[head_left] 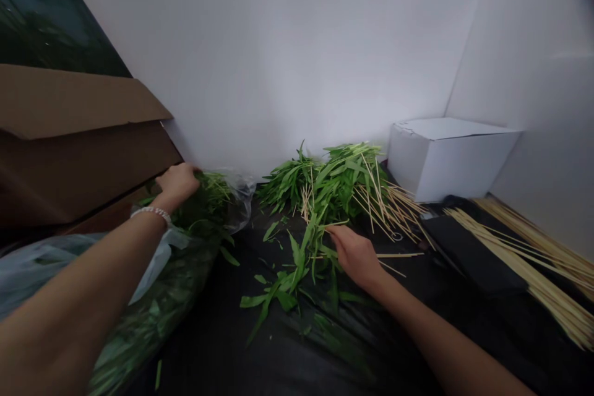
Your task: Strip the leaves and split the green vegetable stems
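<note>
My left hand (179, 182), with a pale bracelet at the wrist, reaches into leafy greens (213, 192) at the mouth of a clear plastic bag (241, 195); its fingertips are hidden. Near the middle, my right hand (355, 253) is closed, pinching the end of a thin stick by a spray of long green leaves (297, 260) on the black surface (223, 334). Behind it lie skewered bunches of greens (348, 176), with their bare wooden sticks (394, 207) fanning out to the right.
An open cardboard box (78, 167) stands at the left, above a large bag of greens (158, 315). At the right are a white box (464, 158), a black flat object (482, 253) and bundles of loose sticks (533, 272). A white wall rises behind.
</note>
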`<state>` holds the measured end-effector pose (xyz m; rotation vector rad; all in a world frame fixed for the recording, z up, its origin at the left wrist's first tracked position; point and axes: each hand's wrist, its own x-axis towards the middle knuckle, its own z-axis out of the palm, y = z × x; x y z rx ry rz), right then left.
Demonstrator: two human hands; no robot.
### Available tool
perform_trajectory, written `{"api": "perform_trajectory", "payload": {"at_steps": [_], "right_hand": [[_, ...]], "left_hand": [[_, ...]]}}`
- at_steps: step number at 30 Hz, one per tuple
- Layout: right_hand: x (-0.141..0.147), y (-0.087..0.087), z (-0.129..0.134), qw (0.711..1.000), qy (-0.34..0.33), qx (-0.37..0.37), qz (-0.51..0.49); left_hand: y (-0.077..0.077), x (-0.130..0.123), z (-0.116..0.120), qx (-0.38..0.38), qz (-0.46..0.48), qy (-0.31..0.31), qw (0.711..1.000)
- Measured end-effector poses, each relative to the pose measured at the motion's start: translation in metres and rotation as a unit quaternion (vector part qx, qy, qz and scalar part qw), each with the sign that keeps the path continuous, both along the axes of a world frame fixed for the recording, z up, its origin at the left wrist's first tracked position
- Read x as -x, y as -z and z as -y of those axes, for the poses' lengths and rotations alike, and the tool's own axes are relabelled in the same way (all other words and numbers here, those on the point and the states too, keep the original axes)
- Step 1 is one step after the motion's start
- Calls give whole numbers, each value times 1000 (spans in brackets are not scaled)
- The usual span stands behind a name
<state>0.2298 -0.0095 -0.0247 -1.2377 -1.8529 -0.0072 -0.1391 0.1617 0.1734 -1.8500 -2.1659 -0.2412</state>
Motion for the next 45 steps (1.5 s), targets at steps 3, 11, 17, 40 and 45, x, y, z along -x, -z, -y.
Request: {"api": "perform_trajectory", "payload": {"at_steps": [3,11,17,40,45], "right_hand": [[-4,-1,-2,1000,15,-10,-10],[-10,-8,-4,999,27,31,-25],[-18,-16,-6,995,12,91,-40],[-37,-15,-11,946,59,251,194],[-34,-13,-11,948,61,247,191]], "left_hand": [[-18,-10,4,27,-54,-3,998],[-66,-4,0,106,-154,44,981],[-102,-18,-8,58,-188,72,978],[-57,-76,123,217,-125,209,945],[-40,-45,127,321,36,296,899]]}}
